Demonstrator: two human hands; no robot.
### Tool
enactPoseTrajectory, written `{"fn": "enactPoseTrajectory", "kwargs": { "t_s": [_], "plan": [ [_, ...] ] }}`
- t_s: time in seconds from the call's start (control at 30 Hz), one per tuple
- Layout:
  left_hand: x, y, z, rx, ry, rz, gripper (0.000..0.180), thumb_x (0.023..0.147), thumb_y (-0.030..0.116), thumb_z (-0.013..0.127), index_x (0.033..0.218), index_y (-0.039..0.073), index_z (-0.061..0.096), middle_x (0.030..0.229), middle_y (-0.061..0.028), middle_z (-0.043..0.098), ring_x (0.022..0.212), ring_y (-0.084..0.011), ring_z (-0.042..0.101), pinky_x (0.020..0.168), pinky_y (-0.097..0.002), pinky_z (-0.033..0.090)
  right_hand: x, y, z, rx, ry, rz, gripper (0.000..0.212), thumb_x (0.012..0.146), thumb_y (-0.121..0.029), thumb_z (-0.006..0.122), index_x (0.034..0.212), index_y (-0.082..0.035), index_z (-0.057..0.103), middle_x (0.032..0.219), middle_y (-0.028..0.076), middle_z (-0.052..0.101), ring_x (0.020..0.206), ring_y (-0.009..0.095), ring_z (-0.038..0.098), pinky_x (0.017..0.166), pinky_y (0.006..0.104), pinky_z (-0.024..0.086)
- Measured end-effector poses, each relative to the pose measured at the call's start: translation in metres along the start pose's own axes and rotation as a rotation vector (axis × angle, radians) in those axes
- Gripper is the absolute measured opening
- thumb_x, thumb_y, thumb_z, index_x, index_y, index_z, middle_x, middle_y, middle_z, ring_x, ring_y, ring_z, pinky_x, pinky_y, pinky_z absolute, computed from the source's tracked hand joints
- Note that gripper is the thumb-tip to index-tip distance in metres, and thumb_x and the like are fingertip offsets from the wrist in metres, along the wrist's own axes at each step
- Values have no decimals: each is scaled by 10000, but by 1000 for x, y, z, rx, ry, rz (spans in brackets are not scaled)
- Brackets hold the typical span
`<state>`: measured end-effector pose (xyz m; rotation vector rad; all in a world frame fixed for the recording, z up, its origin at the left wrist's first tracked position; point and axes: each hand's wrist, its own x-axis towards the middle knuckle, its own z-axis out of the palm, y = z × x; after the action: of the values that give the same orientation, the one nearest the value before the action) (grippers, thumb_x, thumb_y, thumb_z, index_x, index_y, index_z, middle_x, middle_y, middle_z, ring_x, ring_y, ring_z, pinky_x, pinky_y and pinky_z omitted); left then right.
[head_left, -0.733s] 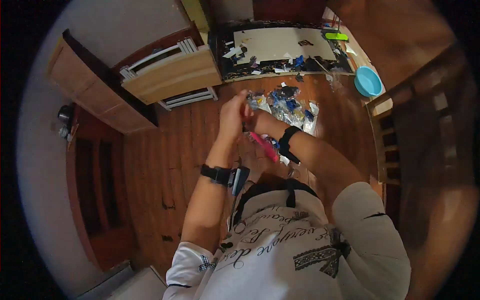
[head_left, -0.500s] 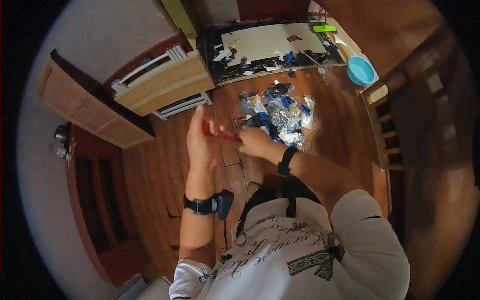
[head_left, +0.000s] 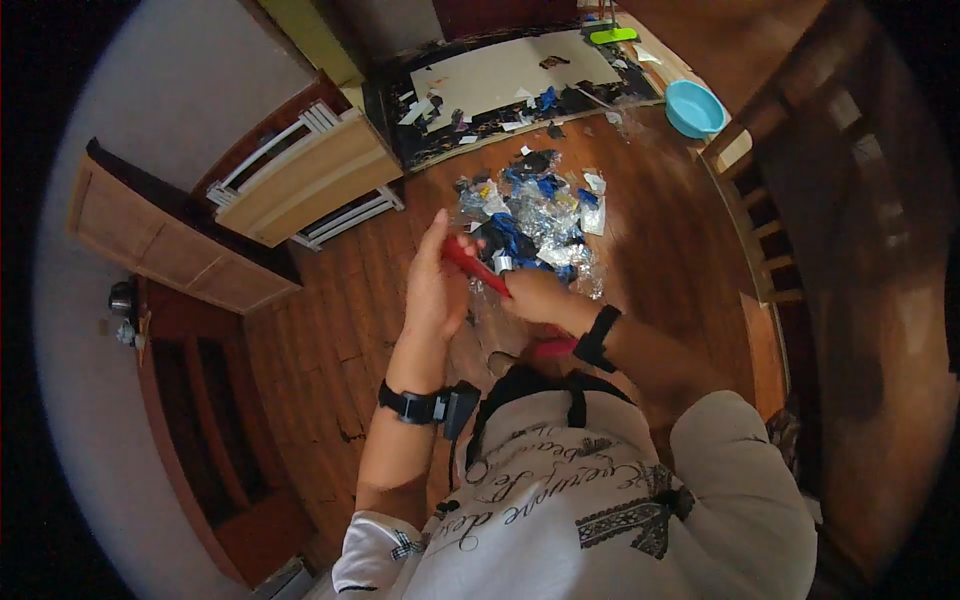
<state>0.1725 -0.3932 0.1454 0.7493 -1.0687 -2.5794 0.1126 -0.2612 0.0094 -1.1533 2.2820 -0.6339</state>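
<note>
Red rod-like handle (head_left: pixel 482 272): was held aslant above the plank floor (head_left: pixel 320 360), running lengthwise from upper left to lower right. Met the left hand (head_left: pixel 436 287) at the upper end, with thumb raised and fingers bent; could not tell whether gripped there. Was clasped farther down by the closed right hand (head_left: pixel 540 299). Showed against the near left edge of the plastic scrap heap (head_left: pixel 550 225).
</note>
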Motion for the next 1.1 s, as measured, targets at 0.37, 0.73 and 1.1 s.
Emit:
{"fn": "enactPoseTrajectory", "kwargs": {
  "t_s": [0.37,0.73,1.1],
  "plan": [
    [8,-152,66,344,-289,-51,390,953,377,397,744,60,482,778,-95,570,836,-217,561,838,-347,394,-100,135,-3,96,22,239,224,728,-181,597,883,-19,597,848,197,632,813,358,615,720,445,474],
    [71,-164,64,224,-338,-73,398,947,340,382,685,57,479,659,-80,495,734,-238,530,794,-384,413,-58,143,2,85,225,450,185,756,-151,590,879,-39,669,854,181,648,822,329,635,736,425,499],
    [191,-57,-39,0,-37,-83,363,948,331,383,677,96,436,586,-47,406,591,-186,416,733,-397,411,125,90,26,57,170,491,191,771,-159,562,870,-49,682,878,171,657,810,321,650,706,419,521]
  ]
}}
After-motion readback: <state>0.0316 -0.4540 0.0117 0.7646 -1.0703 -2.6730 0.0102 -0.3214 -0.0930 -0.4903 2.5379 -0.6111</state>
